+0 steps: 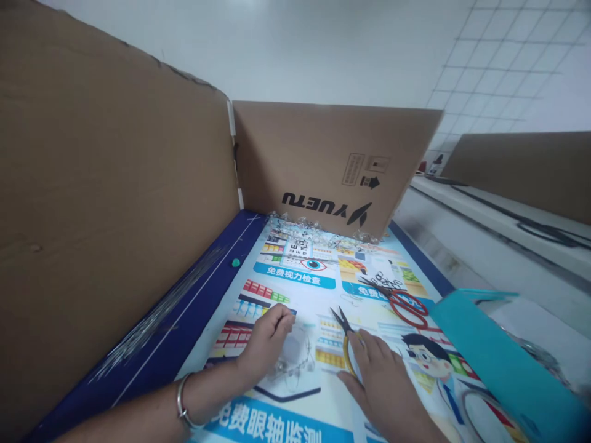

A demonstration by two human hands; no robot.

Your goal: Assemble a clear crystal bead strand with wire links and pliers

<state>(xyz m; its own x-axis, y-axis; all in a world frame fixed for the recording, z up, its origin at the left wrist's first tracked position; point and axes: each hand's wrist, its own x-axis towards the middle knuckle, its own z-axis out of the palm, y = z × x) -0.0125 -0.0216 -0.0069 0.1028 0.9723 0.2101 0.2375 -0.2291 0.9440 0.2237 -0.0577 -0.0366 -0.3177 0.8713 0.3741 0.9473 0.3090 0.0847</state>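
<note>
My left hand [266, 337], with a metal bangle at its wrist, is closed over the printed sheet. A loop of thin wire with clear beads [302, 363] runs out beside and below its fingers; the pinch point itself is hidden. My right hand [381, 375] is on a pair of pliers [345, 338] with yellow handles. Their dark, pointed jaws are parted and aim away from me. Beyond that hand lie scissors [409, 307] with red handles, blades toward the left.
Cardboard panels [92, 154] wall the left and far sides. Several clear beaded pieces [318, 231] line the back. Thin metal wires [161, 307] lie on the blue left strip, near a small green object [236, 263]. A teal box [503, 363] stands at right.
</note>
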